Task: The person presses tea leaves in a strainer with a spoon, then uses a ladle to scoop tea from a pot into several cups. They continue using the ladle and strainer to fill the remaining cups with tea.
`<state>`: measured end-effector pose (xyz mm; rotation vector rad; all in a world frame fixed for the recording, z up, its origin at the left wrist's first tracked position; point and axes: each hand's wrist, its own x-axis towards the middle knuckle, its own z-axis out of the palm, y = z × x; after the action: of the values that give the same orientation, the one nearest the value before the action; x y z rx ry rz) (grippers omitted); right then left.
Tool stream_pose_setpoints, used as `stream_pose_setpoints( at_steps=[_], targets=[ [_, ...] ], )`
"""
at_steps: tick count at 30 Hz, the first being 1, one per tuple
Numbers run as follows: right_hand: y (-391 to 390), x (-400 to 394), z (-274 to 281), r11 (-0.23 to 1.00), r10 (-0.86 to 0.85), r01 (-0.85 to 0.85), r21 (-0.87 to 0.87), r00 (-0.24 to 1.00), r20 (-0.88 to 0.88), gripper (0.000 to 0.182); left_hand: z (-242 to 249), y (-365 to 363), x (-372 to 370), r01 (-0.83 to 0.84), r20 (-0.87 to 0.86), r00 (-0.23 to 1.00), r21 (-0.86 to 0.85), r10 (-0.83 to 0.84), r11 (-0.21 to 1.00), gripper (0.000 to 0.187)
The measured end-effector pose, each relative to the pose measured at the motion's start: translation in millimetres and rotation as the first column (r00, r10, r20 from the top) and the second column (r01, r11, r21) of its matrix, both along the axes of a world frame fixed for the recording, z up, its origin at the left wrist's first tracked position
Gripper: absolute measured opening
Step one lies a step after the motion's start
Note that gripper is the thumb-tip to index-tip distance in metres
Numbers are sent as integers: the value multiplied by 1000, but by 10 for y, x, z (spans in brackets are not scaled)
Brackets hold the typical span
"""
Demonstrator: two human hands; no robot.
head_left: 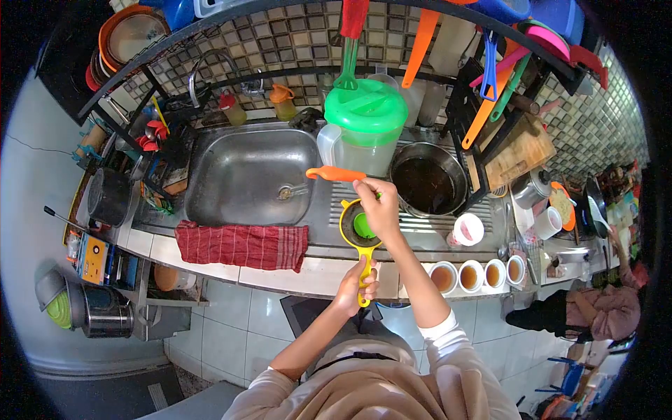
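Note:
My left hand (355, 285) is closed round the handle of a yellow strainer (346, 222), held in front of the counter edge. Above it, my right hand (379, 210) grips a ladle (336, 173) with an orange handle. The ladle's green bowl (363, 225) is over or inside the strainer; its contents cannot be made out. Right of my right hand, a metal pot (458, 168) of dark brown liquid stands on the ribbed drainboard. Several white cups of brown liquid (471, 276) line the counter's front edge beside my right forearm. A white and pink cup (467, 229) sits behind them.
A large jug with a green lid (366, 112) stands behind my hands. To the left are a steel sink (252, 175) and a red checked cloth (241, 245) on its front edge. Utensils hang from a black rack (238, 14) overhead. Another person (595, 311) is at the far right.

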<state>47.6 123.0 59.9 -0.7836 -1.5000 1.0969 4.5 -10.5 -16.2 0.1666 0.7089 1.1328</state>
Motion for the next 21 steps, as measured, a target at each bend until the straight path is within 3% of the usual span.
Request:
stream_pose_setpoints(
  at_steps=[8,21],
  targets=[
    [-7,-25,13,997,-21,19,70,999,29,32,-7,1,-7,8,14,1000,-1,-8,1000,30],
    [16,2,-5,1000,-8,8,-1,1000,19,34,-13,12,-12,13,-5,1000,-22,-13,1000,31]
  ],
)
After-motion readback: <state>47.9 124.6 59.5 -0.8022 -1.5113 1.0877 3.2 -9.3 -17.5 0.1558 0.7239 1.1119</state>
